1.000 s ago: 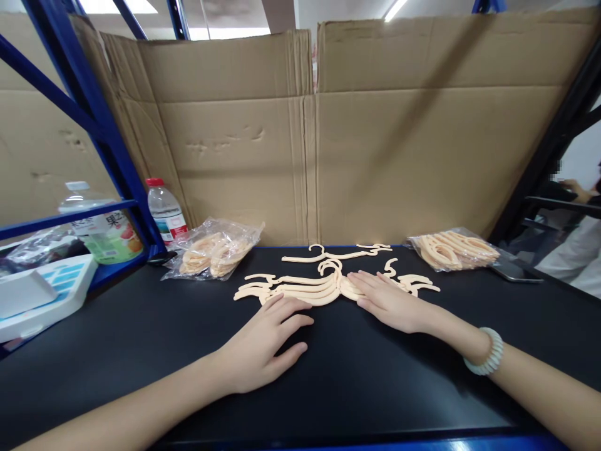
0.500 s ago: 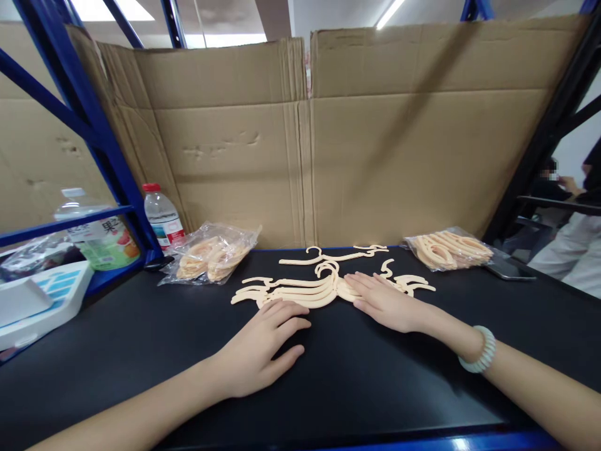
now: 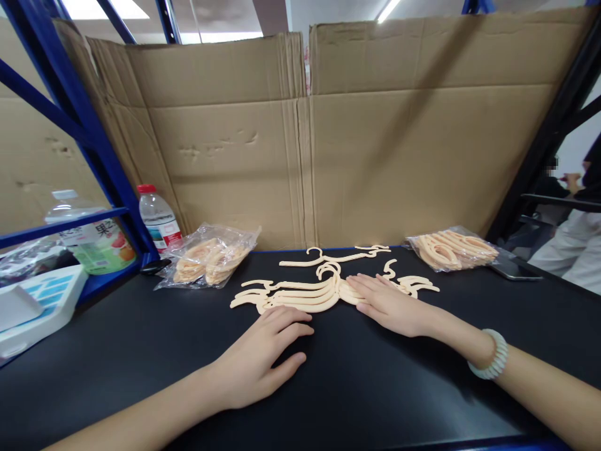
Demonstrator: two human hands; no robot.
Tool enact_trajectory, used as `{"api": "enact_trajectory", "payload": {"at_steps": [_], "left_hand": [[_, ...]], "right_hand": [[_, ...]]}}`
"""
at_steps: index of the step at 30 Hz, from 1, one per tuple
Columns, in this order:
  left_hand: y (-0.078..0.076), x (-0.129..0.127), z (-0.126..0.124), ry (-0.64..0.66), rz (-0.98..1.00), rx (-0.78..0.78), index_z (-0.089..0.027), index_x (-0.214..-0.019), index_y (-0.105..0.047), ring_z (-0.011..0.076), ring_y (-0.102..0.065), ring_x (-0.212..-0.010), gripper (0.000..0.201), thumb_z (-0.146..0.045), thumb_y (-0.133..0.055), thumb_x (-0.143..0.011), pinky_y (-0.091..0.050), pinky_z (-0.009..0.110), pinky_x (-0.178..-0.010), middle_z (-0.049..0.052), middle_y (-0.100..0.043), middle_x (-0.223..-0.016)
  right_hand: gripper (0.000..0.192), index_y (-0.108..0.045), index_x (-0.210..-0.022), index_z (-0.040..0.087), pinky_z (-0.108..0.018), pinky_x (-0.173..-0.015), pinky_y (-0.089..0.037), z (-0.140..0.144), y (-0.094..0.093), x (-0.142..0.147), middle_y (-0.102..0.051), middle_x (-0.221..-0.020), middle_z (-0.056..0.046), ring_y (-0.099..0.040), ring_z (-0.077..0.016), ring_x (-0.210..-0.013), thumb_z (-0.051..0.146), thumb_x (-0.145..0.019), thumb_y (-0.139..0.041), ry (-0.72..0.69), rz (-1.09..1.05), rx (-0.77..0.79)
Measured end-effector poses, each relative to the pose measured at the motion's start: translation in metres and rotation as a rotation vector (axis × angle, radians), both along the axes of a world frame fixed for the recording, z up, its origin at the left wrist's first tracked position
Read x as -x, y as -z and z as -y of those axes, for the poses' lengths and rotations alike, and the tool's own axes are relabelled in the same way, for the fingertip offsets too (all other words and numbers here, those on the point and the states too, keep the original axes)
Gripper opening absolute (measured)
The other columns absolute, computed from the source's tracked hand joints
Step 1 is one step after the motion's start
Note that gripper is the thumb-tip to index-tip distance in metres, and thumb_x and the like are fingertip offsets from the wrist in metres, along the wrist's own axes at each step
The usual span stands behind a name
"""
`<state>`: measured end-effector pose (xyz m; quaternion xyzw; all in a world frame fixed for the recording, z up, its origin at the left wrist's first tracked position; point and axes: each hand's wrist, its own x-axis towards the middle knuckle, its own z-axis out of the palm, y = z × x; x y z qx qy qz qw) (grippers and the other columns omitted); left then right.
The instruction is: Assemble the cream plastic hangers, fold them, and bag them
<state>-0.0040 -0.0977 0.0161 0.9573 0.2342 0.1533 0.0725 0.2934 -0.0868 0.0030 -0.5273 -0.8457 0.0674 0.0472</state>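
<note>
Several cream-coloured plastic clothes hangers [image 3: 305, 295] lie fanned over one another on the black tabletop. My right hand [image 3: 392, 304] rests flat across their right half, fingers stretched out, and covers part of them. Along the lower left edge of the pile is my left hand [image 3: 265, 354], palm down with its fingers apart; its fingertips are at the nearest hanger, and I cannot tell if they touch it. Behind the pile a single hanger [image 3: 345, 257] lies apart, with small hanger-coloured pieces at its right end.
Clear bags of cream hangers lie at the back left [image 3: 211, 260] and back right [image 3: 453, 249], the latter beside a phone [image 3: 516, 269]. A red-capped bottle [image 3: 159, 219] stands by the blue frame [image 3: 101, 169]. Cardboard [image 3: 225, 156] walls the back. A person [image 3: 573, 232] is beyond, right.
The view has shifted slightly. Both hands keep nearly the same pose beside and on the hangers, and the hangers stay in place.
</note>
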Motion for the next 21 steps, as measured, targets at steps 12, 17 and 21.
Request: {"api": "enact_trajectory", "payload": {"at_steps": [12, 17, 21], "left_hand": [[0.0021, 0.0003, -0.0007, 0.004, -0.005, 0.005, -0.024, -0.121, -0.053, 0.0226, -0.046, -0.122, 0.031, -0.019, -0.049, -0.090, -0.039, 0.042, -0.105, 0.007, -0.053, -0.129], [0.0011, -0.0005, -0.0004, 0.012, -0.004, 0.002, -0.024, -0.121, -0.053, 0.0225, -0.046, -0.122, 0.031, -0.019, -0.048, -0.091, -0.039, 0.041, -0.105, 0.007, -0.053, -0.129], [0.0014, -0.0004, 0.0009, 0.009, 0.013, 0.003, -0.024, -0.121, -0.052, 0.0222, -0.047, -0.121, 0.030, -0.019, -0.048, -0.091, -0.040, 0.040, -0.104, 0.007, -0.053, -0.128]], "right_hand": [[0.058, -0.026, -0.148, 0.013, -0.058, -0.113, -0.017, -0.0009, 0.0015, -0.0002, -0.028, -0.152, -0.015, -0.024, -0.0307, -0.140, 0.038, -0.096, -0.029, -0.014, -0.051, -0.028], [0.058, -0.025, -0.148, 0.010, -0.057, -0.113, -0.018, 0.0002, 0.0002, -0.0001, -0.029, -0.152, -0.016, -0.024, -0.0301, -0.140, 0.036, -0.096, -0.027, -0.016, -0.015, -0.038], [0.059, -0.025, -0.148, 0.009, -0.057, -0.112, -0.018, 0.0007, -0.0005, 0.0002, -0.029, -0.151, -0.017, -0.025, -0.0303, -0.140, 0.036, -0.096, -0.027, -0.022, -0.011, -0.047]]}}
